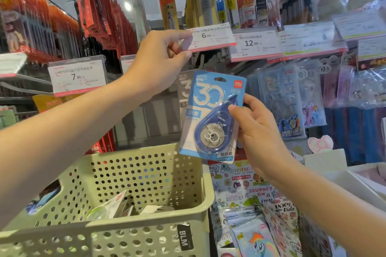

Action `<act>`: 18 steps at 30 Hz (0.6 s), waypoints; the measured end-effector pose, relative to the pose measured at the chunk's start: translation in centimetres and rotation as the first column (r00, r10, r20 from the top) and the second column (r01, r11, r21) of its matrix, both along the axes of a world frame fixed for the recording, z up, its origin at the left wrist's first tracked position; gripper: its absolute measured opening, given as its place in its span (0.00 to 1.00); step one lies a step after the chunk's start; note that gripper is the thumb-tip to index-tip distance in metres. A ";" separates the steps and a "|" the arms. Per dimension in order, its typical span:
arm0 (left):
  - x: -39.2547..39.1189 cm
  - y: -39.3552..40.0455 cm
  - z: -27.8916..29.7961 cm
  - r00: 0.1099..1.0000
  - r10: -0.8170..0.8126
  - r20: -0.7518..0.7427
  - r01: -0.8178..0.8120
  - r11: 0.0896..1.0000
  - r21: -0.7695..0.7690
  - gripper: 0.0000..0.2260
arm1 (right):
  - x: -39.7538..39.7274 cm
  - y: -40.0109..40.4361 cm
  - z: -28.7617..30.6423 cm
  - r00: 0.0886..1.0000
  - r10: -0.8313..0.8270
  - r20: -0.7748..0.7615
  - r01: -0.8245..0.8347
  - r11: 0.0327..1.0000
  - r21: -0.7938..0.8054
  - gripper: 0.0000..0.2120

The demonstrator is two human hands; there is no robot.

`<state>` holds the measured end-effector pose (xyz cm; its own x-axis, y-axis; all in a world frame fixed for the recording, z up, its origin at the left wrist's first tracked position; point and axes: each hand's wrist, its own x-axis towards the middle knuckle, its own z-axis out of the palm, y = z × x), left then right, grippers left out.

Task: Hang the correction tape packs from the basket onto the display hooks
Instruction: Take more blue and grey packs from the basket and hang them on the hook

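Left hand [160, 58] raised to the display, thumb and fingers pinching the left end of the 6.00 price tag [211, 36] and tipping it upward. Right hand [257, 129] lower and to the right, fingers curled round the right edge of a blue correction tape pack [211, 115], thumb pressed on the front of the blister. Pack held upright in the air just below the lifted tag, hang hole at the top, well above the basket [133, 236]. Basket pale green and perforated, close to the camera at lower left, with more packs [117, 206] lying loose at its bottom. Display hook behind the tag too dark to make out clearly. Neighbouring tags marked 7.90 [77, 77] at left and 12.90 [254, 45] at right. Cartoon-printed stationery packs [250, 204] on the shelf at lower right.
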<state>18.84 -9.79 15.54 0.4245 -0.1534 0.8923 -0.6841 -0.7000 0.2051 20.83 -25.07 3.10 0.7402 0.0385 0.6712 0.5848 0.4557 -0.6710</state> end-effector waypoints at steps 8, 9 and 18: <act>-0.9 -0.6 0.3 0.992 -0.059 -0.111 0.044 0.990 -0.132 0.18 | 0.8 0.3 2.2 0.996 -0.012 0.089 0.017 0.998 -0.064 0.13; -1.0 -0.6 0.4 0.989 -0.073 -0.132 0.052 0.986 -0.156 0.18 | 1.0 0.3 2.5 0.995 -0.015 0.095 0.022 0.998 -0.066 0.12; -1.6 -0.9 1.0 0.959 -0.162 -0.230 0.101 0.961 -0.257 0.19 | 2.4 0.5 4.3 0.997 -0.020 0.077 0.024 0.998 -0.052 0.10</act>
